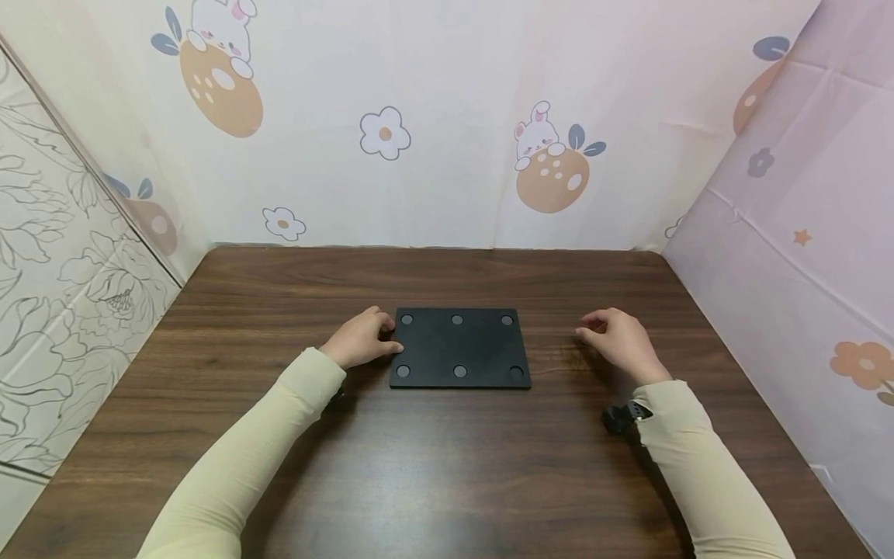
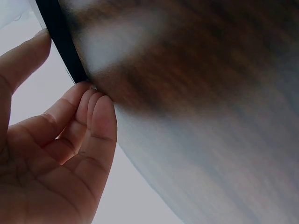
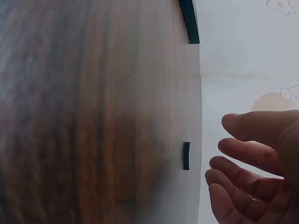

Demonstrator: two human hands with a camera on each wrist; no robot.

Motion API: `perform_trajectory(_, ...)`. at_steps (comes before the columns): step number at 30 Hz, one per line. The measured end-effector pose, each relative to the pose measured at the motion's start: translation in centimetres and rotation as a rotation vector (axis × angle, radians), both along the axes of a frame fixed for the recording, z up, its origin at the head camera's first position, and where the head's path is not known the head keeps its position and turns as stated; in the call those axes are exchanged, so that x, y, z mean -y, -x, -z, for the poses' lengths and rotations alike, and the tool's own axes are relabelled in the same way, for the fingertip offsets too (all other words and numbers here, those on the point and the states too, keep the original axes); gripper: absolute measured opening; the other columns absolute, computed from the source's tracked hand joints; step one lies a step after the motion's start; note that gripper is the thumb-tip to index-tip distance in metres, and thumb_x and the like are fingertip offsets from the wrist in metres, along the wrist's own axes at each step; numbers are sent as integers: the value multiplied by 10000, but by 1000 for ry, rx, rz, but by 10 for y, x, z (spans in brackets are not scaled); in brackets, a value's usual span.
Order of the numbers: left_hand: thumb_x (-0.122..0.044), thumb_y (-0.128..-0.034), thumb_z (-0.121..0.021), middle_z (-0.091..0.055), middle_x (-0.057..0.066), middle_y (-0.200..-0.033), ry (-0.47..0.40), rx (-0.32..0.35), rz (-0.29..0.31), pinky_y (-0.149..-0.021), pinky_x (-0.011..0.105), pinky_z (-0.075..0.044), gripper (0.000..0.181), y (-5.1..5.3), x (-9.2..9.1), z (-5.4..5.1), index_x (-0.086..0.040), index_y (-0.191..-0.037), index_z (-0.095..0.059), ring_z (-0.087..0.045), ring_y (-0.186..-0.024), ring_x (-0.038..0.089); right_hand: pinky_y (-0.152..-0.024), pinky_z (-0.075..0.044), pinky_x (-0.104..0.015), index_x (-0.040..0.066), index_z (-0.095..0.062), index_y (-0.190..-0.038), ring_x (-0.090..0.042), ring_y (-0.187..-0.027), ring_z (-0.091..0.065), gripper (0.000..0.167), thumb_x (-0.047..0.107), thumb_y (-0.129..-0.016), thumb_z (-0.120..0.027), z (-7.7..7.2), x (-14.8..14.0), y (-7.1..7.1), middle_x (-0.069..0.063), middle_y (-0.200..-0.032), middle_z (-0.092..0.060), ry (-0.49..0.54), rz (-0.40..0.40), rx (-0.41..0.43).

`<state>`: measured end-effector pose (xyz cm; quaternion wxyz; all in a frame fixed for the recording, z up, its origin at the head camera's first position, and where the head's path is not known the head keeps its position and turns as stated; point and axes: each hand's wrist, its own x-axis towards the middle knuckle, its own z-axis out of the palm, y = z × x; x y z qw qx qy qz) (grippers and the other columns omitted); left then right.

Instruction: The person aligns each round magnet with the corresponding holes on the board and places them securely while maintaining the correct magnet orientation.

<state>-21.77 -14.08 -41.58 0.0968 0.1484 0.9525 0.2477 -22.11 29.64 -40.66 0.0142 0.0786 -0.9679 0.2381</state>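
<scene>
A flat black rectangular plate (image 1: 466, 345) lies on the wooden table, with several grey round spots and a darker round recess at its near right corner. My left hand (image 1: 363, 338) holds the plate's left edge. In the left wrist view its thumb (image 2: 32, 53) lies on the plate's edge (image 2: 60, 35), and the curled fingers meet its end. To the right of the plate, apart from it, my right hand (image 1: 618, 341) hovers with loosely bent fingers (image 3: 238, 186) and nothing in them. A small thin black piece (image 3: 186, 156) shows near it in the right wrist view; its kind is unclear.
The brown table (image 1: 447, 466) runs back to a patterned cloth wall (image 1: 454, 194). Another cloth (image 1: 803, 295) hangs along the right side, and a flowered panel (image 1: 70, 272) stands at the left. A dark wrist camera (image 1: 618, 419) sits under the right wrist.
</scene>
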Motion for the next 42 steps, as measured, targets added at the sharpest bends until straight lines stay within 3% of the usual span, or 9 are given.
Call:
perform_trajectory(17, -299, -883, -738, -584, 138, -1206, 2, 3, 5, -997, 441, -495, 486, -1, 0, -1, 13, -1237, -625, -603, -1131, 291, -788, -513, -522, -40, -679, -1142, -372, -933, -641, 322, 202, -929, -652, 4, -8, 2, -244, -1085, -668, -50, 5, 62)
perform_trajectory(42, -291, -881, -741, -585, 138, -1208, -4, 5, -1, -1002, 438, -493, 481, -2, -1, -2, 13, -1236, -628, -602, -1136, 290, -797, -515, -536, -52, -709, -1065, -376, -907, -651, 279, 178, -914, -661, 5, -9, 6, -229, -1024, -703, -80, -4, 82)
